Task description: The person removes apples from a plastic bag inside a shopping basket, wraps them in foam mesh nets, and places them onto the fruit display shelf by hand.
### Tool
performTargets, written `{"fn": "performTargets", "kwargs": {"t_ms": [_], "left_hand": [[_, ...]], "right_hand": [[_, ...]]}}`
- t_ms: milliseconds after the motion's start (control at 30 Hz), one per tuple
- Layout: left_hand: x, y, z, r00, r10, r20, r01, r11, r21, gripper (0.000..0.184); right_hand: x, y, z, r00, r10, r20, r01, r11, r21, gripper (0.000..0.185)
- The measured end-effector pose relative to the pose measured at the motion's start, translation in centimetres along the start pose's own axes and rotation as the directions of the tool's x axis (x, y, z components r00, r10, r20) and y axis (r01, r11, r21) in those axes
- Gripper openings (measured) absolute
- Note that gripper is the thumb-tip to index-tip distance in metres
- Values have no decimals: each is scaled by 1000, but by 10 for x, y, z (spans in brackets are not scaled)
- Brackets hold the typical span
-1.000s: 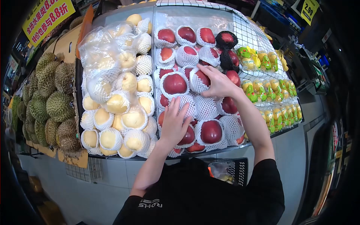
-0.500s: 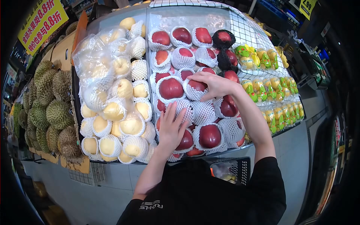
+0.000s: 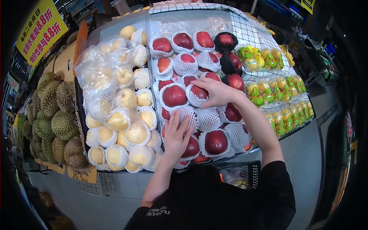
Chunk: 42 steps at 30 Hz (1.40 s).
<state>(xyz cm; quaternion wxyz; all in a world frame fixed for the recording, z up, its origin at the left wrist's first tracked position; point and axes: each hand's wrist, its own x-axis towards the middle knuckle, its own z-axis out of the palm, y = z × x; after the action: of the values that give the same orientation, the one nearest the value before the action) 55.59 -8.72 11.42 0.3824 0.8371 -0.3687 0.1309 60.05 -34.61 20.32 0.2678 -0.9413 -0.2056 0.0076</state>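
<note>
Several red apples in white foam nets lie in rows in the middle of the stand. My right hand (image 3: 217, 92) curves over one netted red apple (image 3: 199, 92), with the fingers on its top and the thumb at its lower side. Just left of that apple sits a larger red apple (image 3: 174, 96). My left hand (image 3: 177, 135) rests with fingers spread on a netted apple (image 3: 188, 117), beside a red apple (image 3: 191, 147). Another big red apple (image 3: 216, 142) lies in an open net near the front edge. My left palm hides part of the fruit under it.
Pale yellow pears (image 3: 127, 98) in nets and clear plastic lie to the left, with durians (image 3: 64, 124) beyond. Packaged yellow fruit (image 3: 264, 92) fills the right side. A dark basket (image 3: 251, 174) is below the front edge. A yellow sign (image 3: 41, 32) stands at upper left.
The view has shifted slightly. My right hand stays on the same apple, which sits slightly lower beside the large one. My left hand remains spread on the netted fruit.
</note>
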Motion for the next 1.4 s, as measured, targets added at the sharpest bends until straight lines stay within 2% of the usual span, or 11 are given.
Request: {"fn": "performTargets", "kwargs": {"t_ms": [167,233,567,733,933,967,1067,1100,1267,1333,1400], "left_hand": [[0,1,1,1000,-18,16,19,1000,-18,45],[0,1,0,999,-23,27,24,1000,-20,45],[0,3,-2,997,-48,67,45,998,37,48],[-7,15,-12,994,-78,77,75,996,48,49],[-63,44,-24,995,7,-95,-49,894,-445,32],[-80,49,-25,999,-2,-46,-19,888,-459,32],[-114,58,-29,995,15,95,54,736,-675,26],[-124,56,-31,981,16,194,116,753,-647,26],[-176,57,-29,861,-185,473,414,796,-441,25],[-193,56,-28,841,-186,508,430,800,-419,26],[-213,55,-33,819,-198,538,450,803,-390,26]], "right_hand": [[3,14,4,999,-47,23,47,999,8,94],[2,21,1,996,-42,75,31,989,142,93],[-1,31,10,997,-34,62,25,991,128,100],[-21,6,15,992,10,-127,-16,999,-46,107],[-64,-38,20,907,-113,-407,130,991,14,66],[-75,-43,24,820,-205,-535,233,972,-16,58],[-117,-71,35,781,-185,-597,252,967,30,55],[-132,-80,45,665,-191,-722,324,945,48,48],[-232,-134,95,542,151,-827,214,926,310,27],[-257,-156,149,319,463,-827,169,831,530,14],[-274,-165,211,190,730,-657,120,647,753,13]]}}
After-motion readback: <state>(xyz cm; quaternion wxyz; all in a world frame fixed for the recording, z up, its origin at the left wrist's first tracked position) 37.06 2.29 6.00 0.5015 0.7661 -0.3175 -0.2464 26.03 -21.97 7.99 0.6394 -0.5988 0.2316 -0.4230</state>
